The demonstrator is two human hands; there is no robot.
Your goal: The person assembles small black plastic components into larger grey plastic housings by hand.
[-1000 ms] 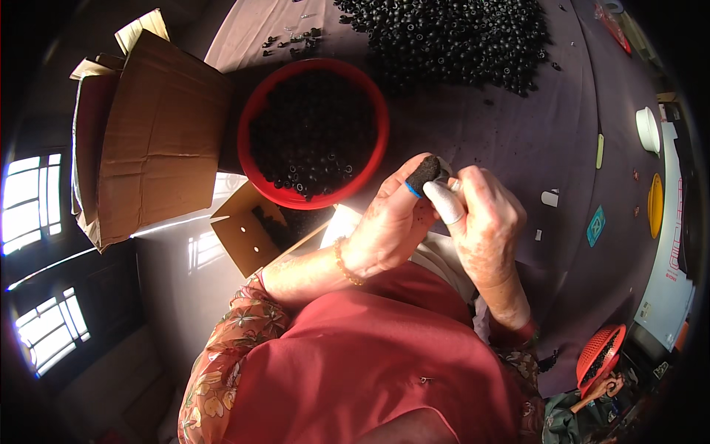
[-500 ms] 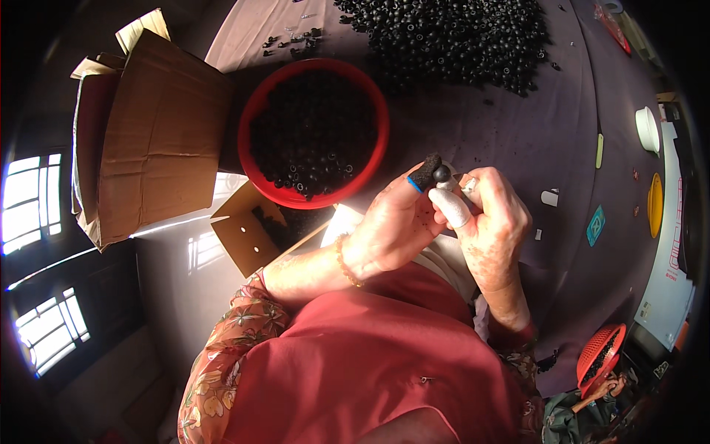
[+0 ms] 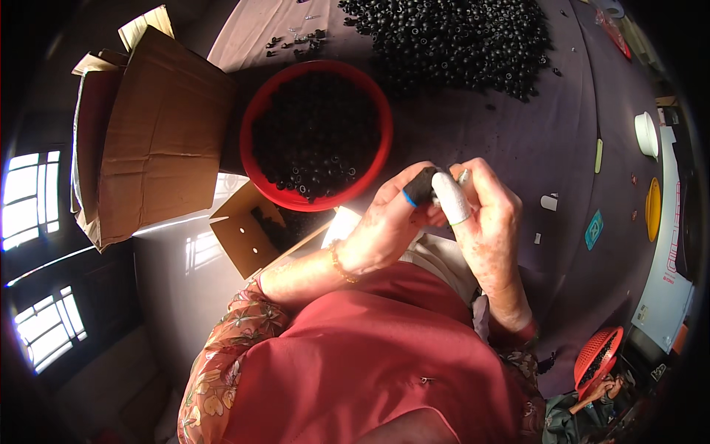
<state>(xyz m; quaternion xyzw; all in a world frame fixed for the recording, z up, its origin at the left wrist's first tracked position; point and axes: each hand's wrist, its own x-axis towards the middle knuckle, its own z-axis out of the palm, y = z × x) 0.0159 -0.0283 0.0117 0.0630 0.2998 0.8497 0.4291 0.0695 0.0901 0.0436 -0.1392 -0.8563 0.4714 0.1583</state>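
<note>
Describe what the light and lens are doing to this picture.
Head view: the windows glare white; head view: bright light falls on the left hand and right hand; head view: most black pieces in the bowl sink into shadow; head view: the corners go dark.

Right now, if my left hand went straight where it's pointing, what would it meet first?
Most likely the white finger cover on your right hand: your left hand points up and rightward in the picture, and the two hands look very close, though depth is unclear.
</note>
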